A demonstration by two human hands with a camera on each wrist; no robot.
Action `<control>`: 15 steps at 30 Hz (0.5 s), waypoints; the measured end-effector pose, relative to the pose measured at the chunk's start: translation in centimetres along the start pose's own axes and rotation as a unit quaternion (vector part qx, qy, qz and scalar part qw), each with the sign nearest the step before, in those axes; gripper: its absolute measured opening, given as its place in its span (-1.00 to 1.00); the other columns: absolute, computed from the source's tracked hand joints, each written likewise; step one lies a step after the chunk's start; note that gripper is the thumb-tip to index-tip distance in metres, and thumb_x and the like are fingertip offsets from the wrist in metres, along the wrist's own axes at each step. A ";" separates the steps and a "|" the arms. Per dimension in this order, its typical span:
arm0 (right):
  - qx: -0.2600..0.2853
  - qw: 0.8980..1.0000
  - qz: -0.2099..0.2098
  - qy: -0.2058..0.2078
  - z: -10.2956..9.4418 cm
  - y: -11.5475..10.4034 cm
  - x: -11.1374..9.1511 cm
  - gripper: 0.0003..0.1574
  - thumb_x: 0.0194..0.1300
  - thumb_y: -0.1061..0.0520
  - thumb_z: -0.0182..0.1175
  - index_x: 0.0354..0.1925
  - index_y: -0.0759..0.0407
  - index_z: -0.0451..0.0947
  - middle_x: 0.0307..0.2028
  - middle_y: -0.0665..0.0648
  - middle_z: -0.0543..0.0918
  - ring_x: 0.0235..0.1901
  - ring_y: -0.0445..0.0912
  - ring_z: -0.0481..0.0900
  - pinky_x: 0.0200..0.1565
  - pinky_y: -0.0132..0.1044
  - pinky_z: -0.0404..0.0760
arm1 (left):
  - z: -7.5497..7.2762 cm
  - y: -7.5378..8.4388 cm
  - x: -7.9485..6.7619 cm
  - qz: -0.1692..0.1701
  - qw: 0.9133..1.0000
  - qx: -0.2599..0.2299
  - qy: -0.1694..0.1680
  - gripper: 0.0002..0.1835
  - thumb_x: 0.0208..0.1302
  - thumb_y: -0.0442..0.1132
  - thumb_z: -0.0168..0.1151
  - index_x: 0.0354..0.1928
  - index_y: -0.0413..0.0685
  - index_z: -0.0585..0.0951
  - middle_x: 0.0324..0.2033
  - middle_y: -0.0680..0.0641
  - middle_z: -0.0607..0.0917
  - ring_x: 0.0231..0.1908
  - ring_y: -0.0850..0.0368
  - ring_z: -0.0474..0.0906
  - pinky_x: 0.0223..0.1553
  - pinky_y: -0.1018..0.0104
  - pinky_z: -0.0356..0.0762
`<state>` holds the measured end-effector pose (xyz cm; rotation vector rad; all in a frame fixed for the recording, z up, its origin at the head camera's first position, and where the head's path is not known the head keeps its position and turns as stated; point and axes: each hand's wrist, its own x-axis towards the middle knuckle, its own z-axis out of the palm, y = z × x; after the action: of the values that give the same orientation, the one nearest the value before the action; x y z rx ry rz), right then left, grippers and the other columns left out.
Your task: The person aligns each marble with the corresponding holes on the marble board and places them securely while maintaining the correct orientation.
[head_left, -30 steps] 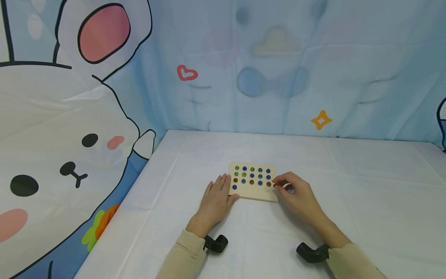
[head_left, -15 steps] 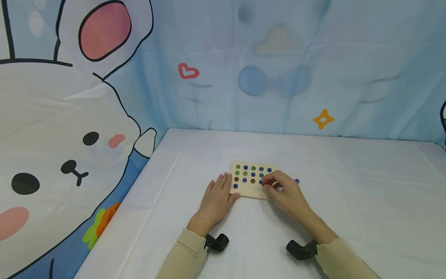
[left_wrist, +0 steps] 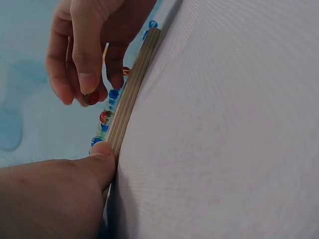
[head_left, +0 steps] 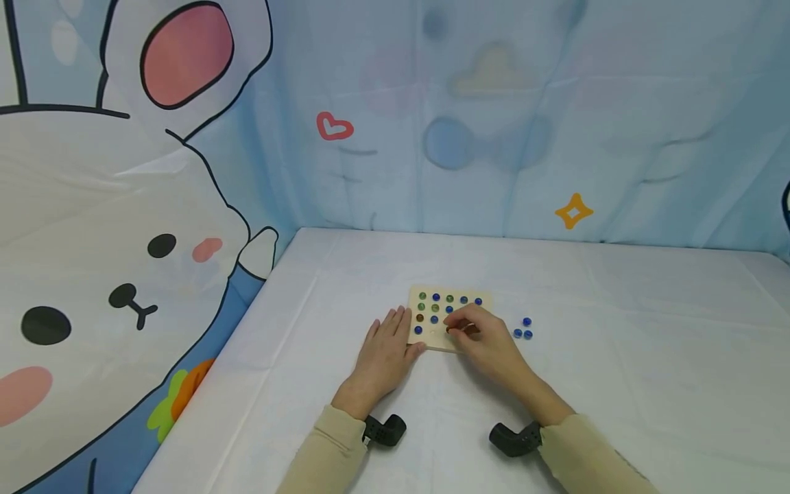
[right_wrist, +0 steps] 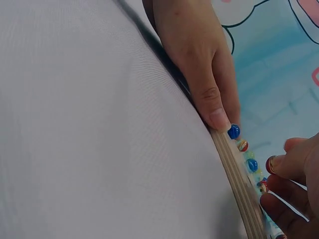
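A pale wooden board (head_left: 438,341) with rows of small holes lies on the table, many of them filled with green, blue and reddish-brown marbles. My left hand (head_left: 384,353) lies along the board's left side with straight fingers, its thumb (right_wrist: 219,117) pressing the near corner. Over the near part of the board, my right hand (head_left: 487,343) pinches a red marble (left_wrist: 91,98) between thumb and fingertips. A blue marble (head_left: 418,330) sits in the nearest row at the left, close to the left thumb. The right hand hides the board's right part in the head view.
Three loose blue marbles (head_left: 527,322) lie on the white tablecloth (head_left: 648,343) right of the board. A blue printed curtain (head_left: 382,185) hangs behind the table, and a large cartoon rabbit (head_left: 123,240) covers its left side.
My right hand has moved left with the red marble, from the board's right edge to over its near rows. The loose blue marbles have come into sight. My left hand stays in place.
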<state>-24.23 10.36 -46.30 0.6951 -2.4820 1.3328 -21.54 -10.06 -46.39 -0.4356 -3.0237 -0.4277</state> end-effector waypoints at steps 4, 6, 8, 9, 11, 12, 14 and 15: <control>0.005 1.000 0.004 -0.009 0.5 -0.2 0.3 -0.82 0.26 0.39 0.27 -0.17 0.20 0.65 -0.24 0.04 0.69 -0.23 -0.11 0.63 -0.17 -0.39 0.66 | 0.0 0.0 0.0 0.003 1.000 -0.003 0.004 -0.27 0.54 0.11 -0.09 0.54 -0.19 0.11 0.52 -0.17 0.19 0.53 -0.07 0.08 0.51 -0.03 0.08; 0.005 1.000 0.005 -0.013 0.7 -0.3 0.4 -0.82 0.26 0.38 0.27 -0.17 0.20 0.65 -0.23 0.05 0.70 -0.23 -0.11 0.63 -0.17 -0.39 0.66 | 0.0 0.0 0.0 0.005 1.000 -0.005 0.006 -0.27 0.54 0.11 -0.09 0.53 -0.19 0.11 0.52 -0.17 0.19 0.53 -0.07 0.08 0.51 -0.04 0.08; 0.004 1.000 0.007 -0.016 0.9 -0.3 0.5 -0.81 0.26 0.38 0.27 -0.16 0.19 0.64 -0.23 0.04 0.69 -0.23 -0.13 0.62 -0.17 -0.39 0.65 | 0.0 -0.1 0.0 0.004 1.000 -0.006 0.005 -0.27 0.54 0.11 -0.09 0.54 -0.19 0.11 0.52 -0.17 0.19 0.53 -0.07 0.08 0.51 -0.04 0.08; 0.002 1.000 0.009 -0.016 1.0 -0.3 0.6 -0.82 0.27 0.37 0.28 -0.16 0.19 0.65 -0.23 0.04 0.69 -0.23 -0.14 0.62 -0.18 -0.39 0.64 | 0.0 -0.1 0.0 0.004 1.000 -0.006 0.004 -0.27 0.54 0.11 -0.10 0.54 -0.19 0.11 0.52 -0.17 0.19 0.53 -0.07 0.08 0.52 -0.04 0.07; 0.004 1.000 0.012 -0.016 1.2 -0.3 0.6 -0.82 0.27 0.36 0.29 -0.16 0.18 0.65 -0.24 0.03 0.70 -0.25 -0.15 0.61 -0.20 -0.40 0.62 | 0.0 -0.1 0.0 0.002 1.000 -0.005 0.001 -0.26 0.54 0.12 -0.10 0.54 -0.18 0.10 0.52 -0.17 0.18 0.53 -0.06 0.07 0.52 -0.03 0.06; 0.006 1.000 0.015 -0.016 1.3 -0.3 0.6 -0.82 0.27 0.36 0.29 -0.16 0.18 0.65 -0.24 0.03 0.70 -0.26 -0.15 0.60 -0.21 -0.41 0.61 | -0.1 -0.1 0.0 0.002 1.000 -0.004 0.001 -0.26 0.54 0.13 -0.10 0.54 -0.18 0.10 0.52 -0.17 0.19 0.53 -0.06 0.07 0.52 -0.03 0.06; 0.010 1.000 0.019 -0.015 1.6 -0.3 0.6 -0.82 0.26 0.35 0.30 -0.16 0.18 0.65 -0.26 0.03 0.70 -0.28 -0.15 0.59 -0.23 -0.41 0.60 | -0.1 -0.1 0.0 0.001 1.000 -0.004 -0.001 -0.26 0.53 0.13 -0.09 0.54 -0.18 0.10 0.52 -0.17 0.19 0.53 -0.06 0.08 0.52 -0.04 0.07; 0.010 1.000 0.022 -0.014 1.7 -0.3 0.7 -0.82 0.26 0.34 0.31 -0.16 0.17 0.64 -0.26 0.03 0.70 -0.28 -0.15 0.59 -0.23 -0.42 0.60 | -0.1 -0.1 0.0 0.000 1.000 -0.004 -0.002 -0.26 0.53 0.13 -0.09 0.54 -0.18 0.10 0.52 -0.17 0.19 0.53 -0.06 0.07 0.52 -0.04 0.06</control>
<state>-24.64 8.65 -46.76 0.6737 -2.5230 1.3749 -21.51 -10.19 -46.30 -0.4383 -3.0273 -0.4390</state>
